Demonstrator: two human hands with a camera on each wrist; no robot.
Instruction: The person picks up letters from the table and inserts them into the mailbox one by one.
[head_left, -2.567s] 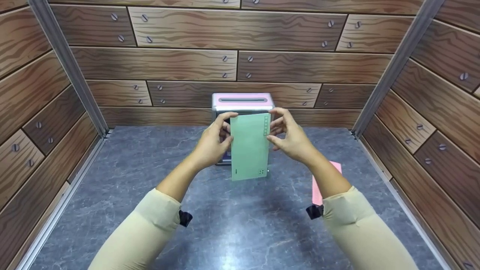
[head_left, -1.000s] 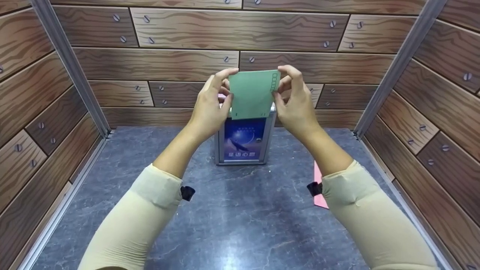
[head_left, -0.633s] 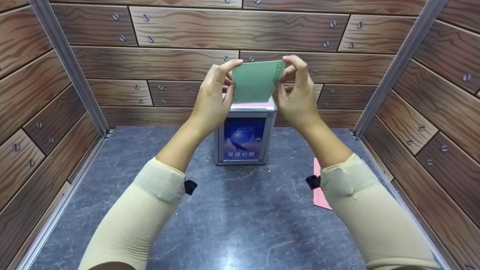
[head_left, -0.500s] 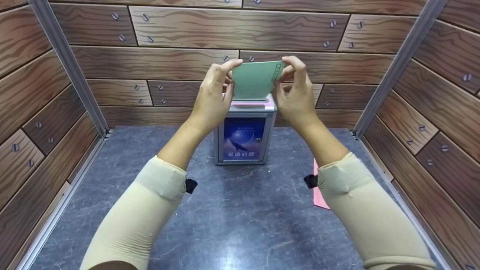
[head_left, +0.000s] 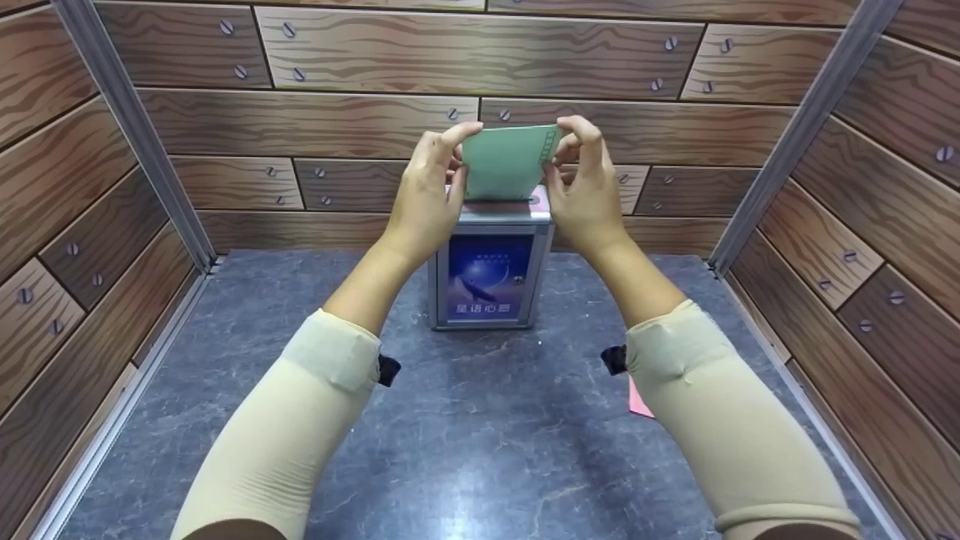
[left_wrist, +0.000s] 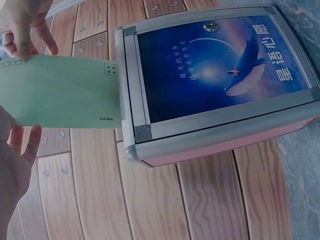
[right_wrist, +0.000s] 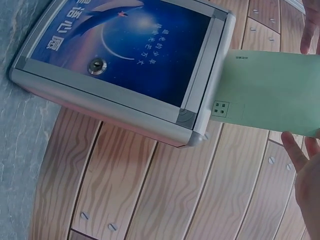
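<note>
Plank walls (head_left: 375,52) surround our grey table (head_left: 420,450). Our left hand (head_left: 430,184) pinches one side of the green envelope (head_left: 508,161), roughly upright with its lower edge at the slot (head_left: 534,200) of the box (head_left: 491,277); our right hand (head_left: 589,184) pinches the other. We should feed it in level and unbowed. What the box holds we cannot see. Rightmost, a pink sheet (head_left: 638,401) lies partly behind our sleeve (head_left: 735,412).
</note>
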